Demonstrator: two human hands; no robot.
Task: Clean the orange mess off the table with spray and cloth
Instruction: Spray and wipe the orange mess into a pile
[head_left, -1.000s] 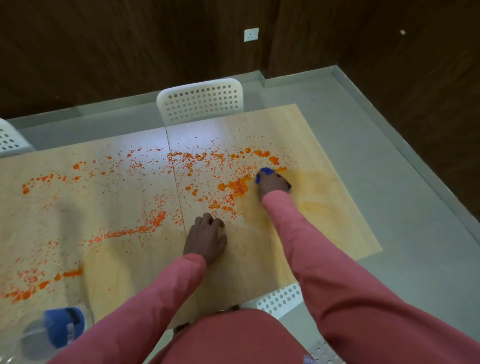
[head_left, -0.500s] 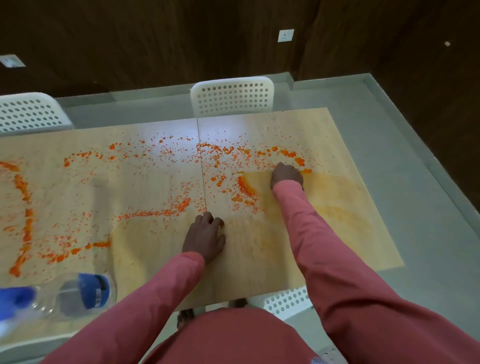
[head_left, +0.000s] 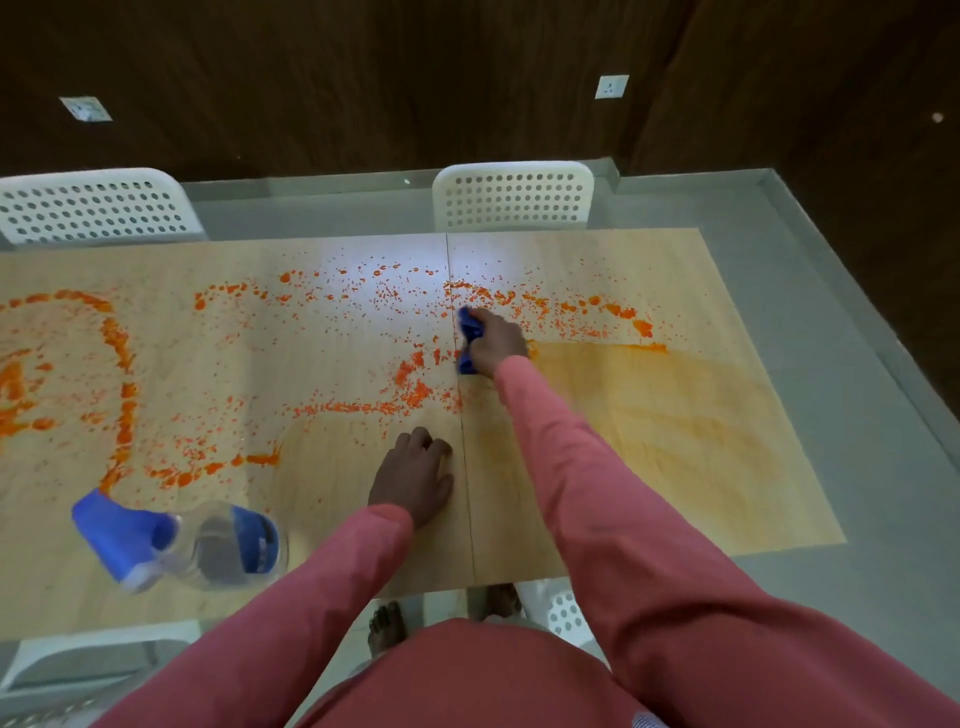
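Note:
Orange mess (head_left: 363, 405) is spattered over the light wooden table (head_left: 649, 493), thickest at the left and along the far middle. My right hand (head_left: 496, 345) grips a blue cloth (head_left: 469, 332) and presses it on the table at the seam between the two tabletops. To its right the surface is smeared pale orange. My left hand (head_left: 413, 475) rests on the table near the front, knuckles bent, holding nothing. A clear spray bottle (head_left: 176, 540) with a blue head lies on its side at the front left.
Two white perforated chairs (head_left: 514, 195) stand behind the table, another chair (head_left: 563, 608) is tucked under the front edge by my bare feet. Grey floor runs along the right. Dark wooden walls with sockets close the back.
My right hand has swept the cloth leftwards to the seam, leaving a wider smeared patch on the right. The view has shifted left, bringing the whole spray bottle in. My left hand stayed put.

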